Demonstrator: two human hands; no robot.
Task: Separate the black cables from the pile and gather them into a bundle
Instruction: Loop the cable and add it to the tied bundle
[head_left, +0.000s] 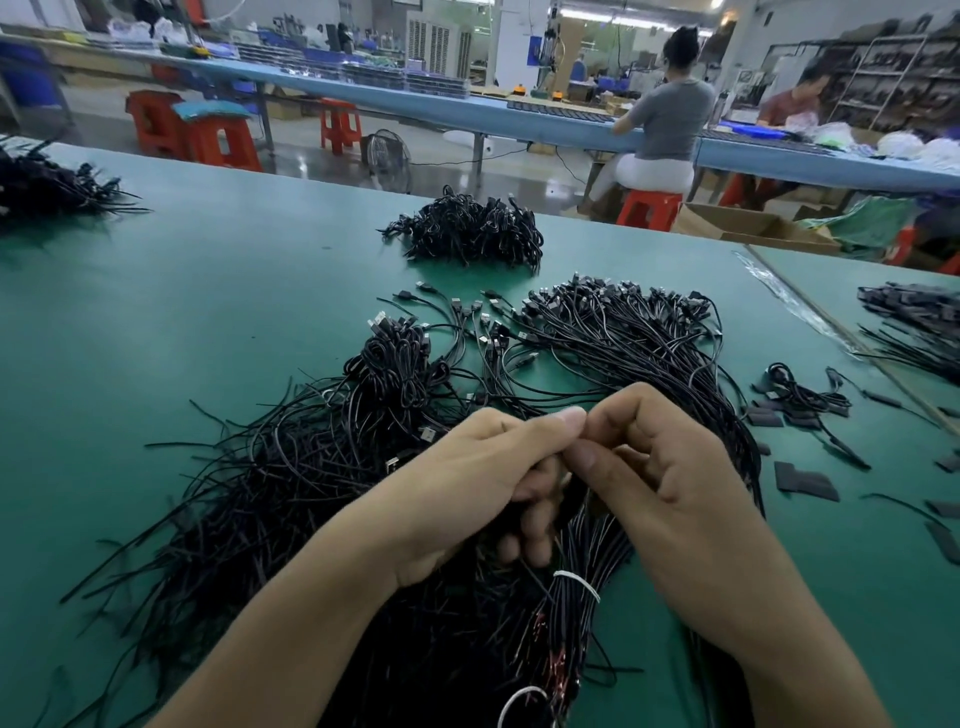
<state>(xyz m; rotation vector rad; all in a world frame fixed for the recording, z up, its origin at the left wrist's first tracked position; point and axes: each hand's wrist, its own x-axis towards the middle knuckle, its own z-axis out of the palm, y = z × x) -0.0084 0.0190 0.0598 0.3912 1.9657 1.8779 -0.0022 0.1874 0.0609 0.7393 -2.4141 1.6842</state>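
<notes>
My left hand (483, 483) has its grip clamped round a bunch of thin black cables (587, 545) near the middle of the green tabletop (208, 291), fingers curled under it. My right hand (660, 483) meets it thumb tip to thumb tip, and its grip is pinched on the same bunch. Just below both hands a white band (576, 583) ties the bunch. A tangled pile of loose black cables (291, 467) lies just left of the hands. A fan of plugged black cables (623, 332) spreads ahead, and a heap of coiled black cables (467, 228) sits farther back.
</notes>
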